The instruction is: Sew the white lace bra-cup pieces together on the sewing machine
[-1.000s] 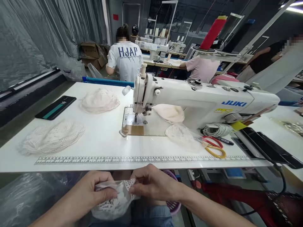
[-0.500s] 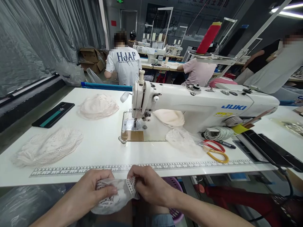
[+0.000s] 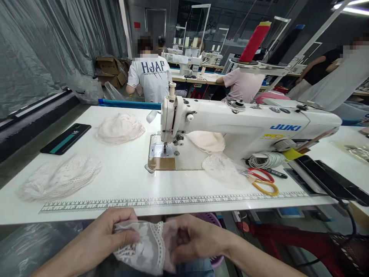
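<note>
Below the table's front edge, my left hand (image 3: 117, 236) pinches a piece of white lace fabric (image 3: 148, 246) between thumb and fingers. My right hand (image 3: 196, 238) is at the fabric's right side, its curled fingers on the sheer mesh beyond the scalloped lace edge; they are slightly blurred. Past my hands stands a white sewing machine (image 3: 230, 119), with no fabric at its needle. Two stacks of lace pieces, a near one (image 3: 62, 177) and a far one (image 3: 120, 129), lie on the left of the table.
Scissors (image 3: 263, 181) with red and yellow handles lie right of the needle area beside another lace piece (image 3: 221, 167). Cream cups (image 3: 206, 141) rest under the machine arm. A dark phone-like object (image 3: 66, 138) is at left. A printed ruler (image 3: 173, 202) runs along the front edge.
My right hand has moved right and slightly down, its fingers less tightly bunched. The lace between my hands is spread wider, with its scalloped edge running downward. My left hand keeps its hold.
</note>
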`<state>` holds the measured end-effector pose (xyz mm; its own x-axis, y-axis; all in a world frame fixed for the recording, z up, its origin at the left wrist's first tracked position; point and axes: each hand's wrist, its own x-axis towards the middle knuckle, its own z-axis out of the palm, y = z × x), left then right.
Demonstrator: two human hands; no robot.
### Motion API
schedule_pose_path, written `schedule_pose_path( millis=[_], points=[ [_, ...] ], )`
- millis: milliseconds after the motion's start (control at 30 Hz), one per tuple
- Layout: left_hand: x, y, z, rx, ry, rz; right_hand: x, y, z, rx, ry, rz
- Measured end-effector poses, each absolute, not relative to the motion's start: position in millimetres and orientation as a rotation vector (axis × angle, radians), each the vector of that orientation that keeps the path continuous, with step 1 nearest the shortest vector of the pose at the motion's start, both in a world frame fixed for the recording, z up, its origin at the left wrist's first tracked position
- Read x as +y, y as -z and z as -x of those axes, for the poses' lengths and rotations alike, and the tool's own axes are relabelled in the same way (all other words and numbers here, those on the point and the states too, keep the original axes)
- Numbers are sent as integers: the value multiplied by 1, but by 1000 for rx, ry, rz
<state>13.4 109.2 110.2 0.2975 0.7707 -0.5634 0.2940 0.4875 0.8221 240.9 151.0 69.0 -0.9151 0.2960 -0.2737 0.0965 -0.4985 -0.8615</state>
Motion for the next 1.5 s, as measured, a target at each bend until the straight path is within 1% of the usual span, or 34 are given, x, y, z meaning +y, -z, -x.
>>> schedule_pose_path(
  millis=[33, 100, 200, 300, 467, 533, 633, 800, 1100, 1233, 1367, 1467, 1500],
  points=[
    [108, -109, -14, 1270, -392, -1072, 150, -69, -244, -1497, -2623, 572],
    [108, -105, -17, 1262, -342, -1099, 149, -68, -247, -1514, -2611, 618],
    [110, -98, -22, 1254, -298, -1160, 148, -67, -247, -1573, -2435, 750],
    [112, -95, -23, 1243, -278, -1195, 149, -66, -244, -1668, -2330, 748],
    [118, -102, -19, 1250, -285, -1175, 156, -68, -239, -1817, -2115, 828],
    [123, -107, -17, 1254, -300, -1151, 161, -69, -237, -1827, -2127, 851],
    [130, -112, -14, 1266, -299, -1132, 170, -70, -237, -1829, -2208, 759],
    [137, -113, -11, 1226, -280, -1136, 179, -75, -234, -1971, -2040, 733],
    [140, -114, -12, 1262, -284, -1197, 178, -73, -231, -1902, -2052, 818],
    [144, -116, -5, 1302, -293, -1274, 181, -78, -229, -1915, -1967, 784],
    [171, -129, 10, 1379, -240, -1444, 195, -83, -212, -1894, -1894, 922],
    [214, -136, 21, 1422, -207, -1619, 219, -84, -197, -1988, -1833, 964],
    [232, -134, 23, 1430, -198, -1693, 229, -83, -194, -2087, -1754, 980]
  ],
)
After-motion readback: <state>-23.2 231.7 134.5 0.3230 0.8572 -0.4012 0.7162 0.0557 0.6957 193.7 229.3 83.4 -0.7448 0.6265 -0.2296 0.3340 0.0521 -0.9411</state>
